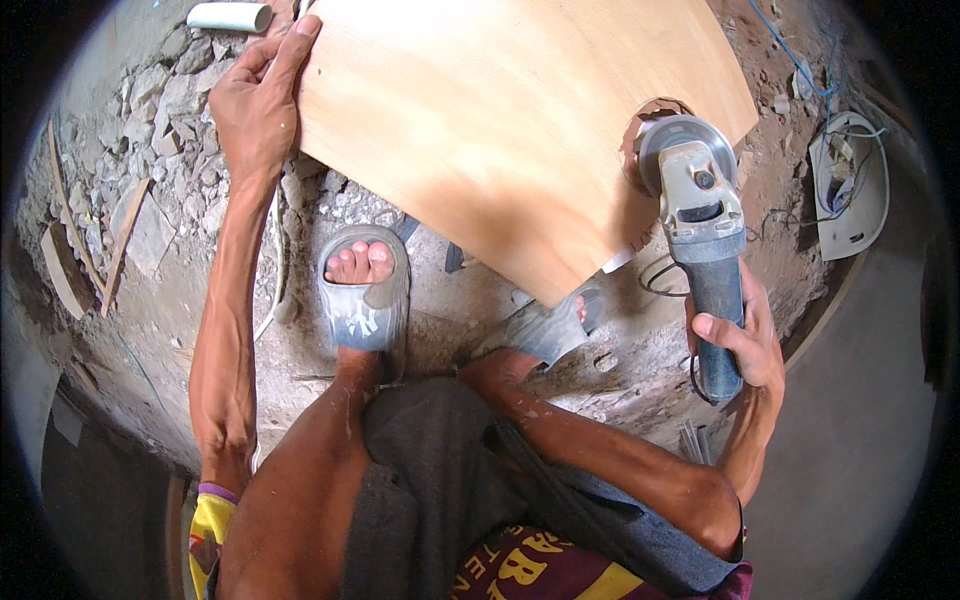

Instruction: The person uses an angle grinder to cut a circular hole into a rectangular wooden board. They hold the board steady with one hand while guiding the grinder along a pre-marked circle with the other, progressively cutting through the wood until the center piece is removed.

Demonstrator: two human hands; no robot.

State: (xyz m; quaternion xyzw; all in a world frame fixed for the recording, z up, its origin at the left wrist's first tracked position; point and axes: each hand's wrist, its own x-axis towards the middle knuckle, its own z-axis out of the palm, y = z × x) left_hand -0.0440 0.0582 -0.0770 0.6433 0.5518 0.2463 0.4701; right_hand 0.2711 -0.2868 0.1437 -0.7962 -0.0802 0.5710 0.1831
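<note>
A pale plywood sheet [450, 110] lies tilted across the upper middle, above my sandalled feet. My left hand [256, 105] pinches its left edge between thumb and fingers. At the right, my right hand [745, 335] wraps round the dark blue body of an angle grinder [712, 270]. The grinder's round disc [685, 150] sits over a rough-edged hole [640, 135] near the sheet's right side. Whether the disc touches the wood or spins, I cannot tell. A dark smudge marks the wood just left of the grinder.
Broken rubble [165, 110] covers the ground at the left, with thin wood strips [125, 245] on it. A white pipe piece [230, 16] lies at the top left. At the right rests a white curved plastic piece [850, 185] with thin cable. A blue cord [790, 45] runs behind.
</note>
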